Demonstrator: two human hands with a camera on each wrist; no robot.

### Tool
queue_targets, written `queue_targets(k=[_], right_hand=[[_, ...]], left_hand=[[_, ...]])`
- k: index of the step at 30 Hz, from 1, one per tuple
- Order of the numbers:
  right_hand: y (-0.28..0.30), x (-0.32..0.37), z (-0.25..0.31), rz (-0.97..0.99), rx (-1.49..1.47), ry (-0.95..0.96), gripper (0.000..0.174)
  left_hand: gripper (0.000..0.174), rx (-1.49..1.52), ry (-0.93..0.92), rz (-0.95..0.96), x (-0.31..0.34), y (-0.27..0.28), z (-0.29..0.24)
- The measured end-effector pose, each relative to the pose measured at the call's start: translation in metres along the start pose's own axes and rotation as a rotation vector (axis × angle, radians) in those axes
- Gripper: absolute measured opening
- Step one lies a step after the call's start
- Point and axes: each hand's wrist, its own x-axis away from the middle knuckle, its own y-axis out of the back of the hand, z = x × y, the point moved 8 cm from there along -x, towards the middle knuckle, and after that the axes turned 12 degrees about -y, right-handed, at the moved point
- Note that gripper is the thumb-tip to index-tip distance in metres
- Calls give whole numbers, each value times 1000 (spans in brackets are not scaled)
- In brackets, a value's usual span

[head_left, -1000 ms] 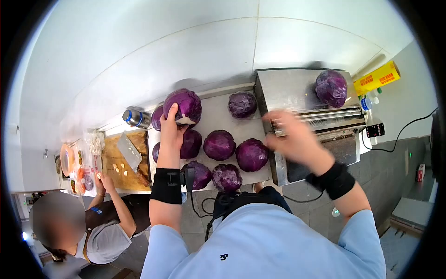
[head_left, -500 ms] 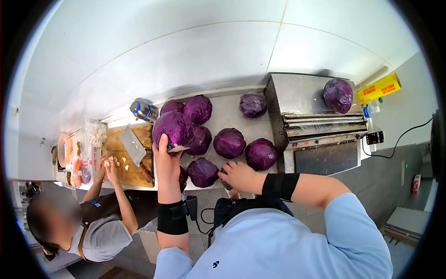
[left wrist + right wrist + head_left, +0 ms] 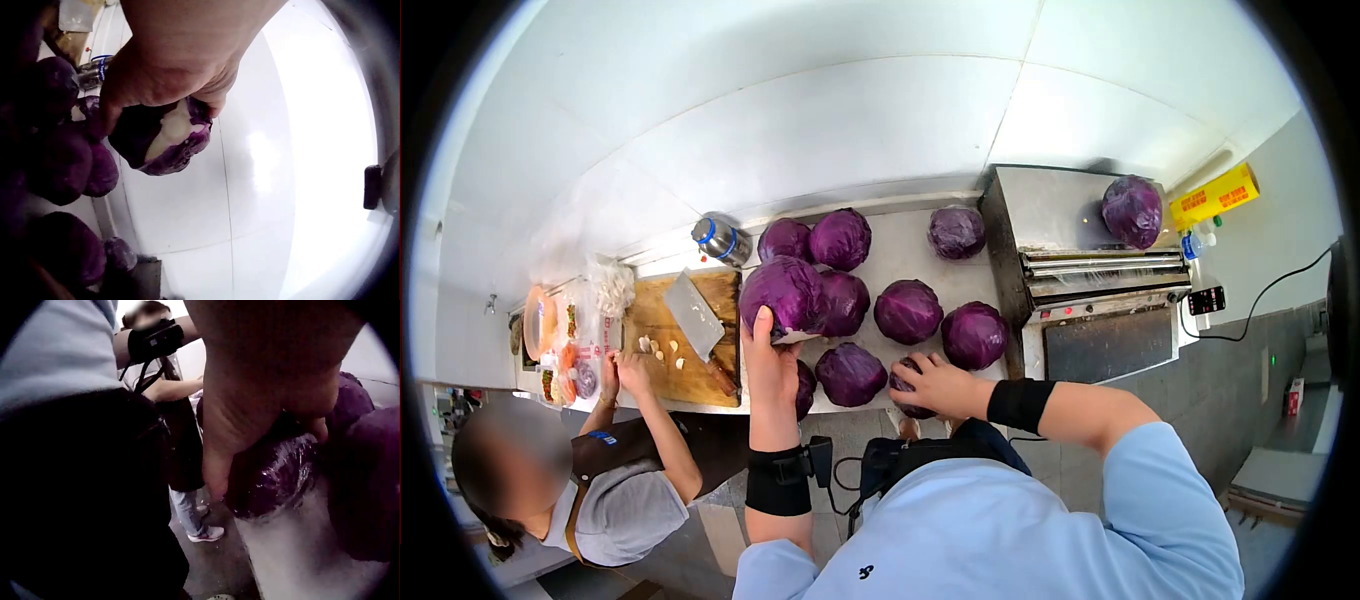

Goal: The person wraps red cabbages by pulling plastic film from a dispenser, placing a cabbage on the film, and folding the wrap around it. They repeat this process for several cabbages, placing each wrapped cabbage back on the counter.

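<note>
In the head view my left hand point(image 3: 772, 370) holds a large red cabbage point(image 3: 783, 292) over the left part of the counter. The left wrist view shows its pale cut stem point(image 3: 177, 128), with thumb and fingers on either side. My right hand point(image 3: 945, 388) grips a smaller red cabbage point(image 3: 275, 478) in shiny plastic film at the counter's front edge. Thumb and fingers straddle it from above, hiding much of it. Between and behind the hands sit several more red cabbages, including one in the middle point(image 3: 908, 311) and another point(image 3: 975, 335) just right of the wrapped one.
A steel film-wrapping machine point(image 3: 1090, 262) stands right, with a red cabbage point(image 3: 1132, 212) on top and a yellow box point(image 3: 1215, 197) beyond. Left are a steel flask point(image 3: 720, 240), a cutting board point(image 3: 650, 310) with a cleaver point(image 3: 693, 308), and another person point(image 3: 635, 500) handling garlic.
My right hand has come from beside the machine down to the front cabbage and gripped it. The left hand's cabbage has moved lower and nearer, uncovering another cabbage behind it.
</note>
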Motion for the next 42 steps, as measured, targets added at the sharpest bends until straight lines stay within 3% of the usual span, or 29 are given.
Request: queue_targets(k=[2, 5, 8, 11, 12, 15, 18, 23, 24, 27, 32, 38, 42], right_hand=[[2, 6, 3, -53, 45, 26, 82], [-2, -2, -4, 146, -42, -74, 83], [1, 4, -1, 69, -35, 18, 92], [51, 19, -5, 26, -294, -15, 97], [71, 19, -9, 62, -337, -94, 103], [128, 7, -42, -114, -569, -259, 102], [155, -35, -95, -276, -554, -429, 96], [124, -107, -181, -344, -513, -654, 104], [120, -114, -190, -335, -477, -720, 106], [106, -127, -207, -304, -508, -745, 106], [85, -138, -221, -211, -301, -812, 107], [76, -163, -213, 34, 71, -854, 106], [65, -177, -217, 36, 42, -839, 109]], left_hand=[[71, 3, -1, 15, 0, 3, 2], [73, 10, 9, 20, 4, 4, 1], [75, 38, 6, 33, 4, 9, -1], [79, 49, -2, 28, 8, 19, -8], [79, 52, -9, 26, 10, 22, -11], [80, 52, -24, 16, 14, 28, -16], [79, 49, -27, 4, 20, 28, -20], [80, 48, -31, -12, 35, 33, -21], [70, -40, -42, 16, 38, 35, -19], [70, -46, -18, -32, 46, 42, -14], [75, -2, 3, -56, 50, 43, -12], [85, -94, 11, -56, 49, 35, -14], [89, -82, -10, -9, 47, 29, -12]])
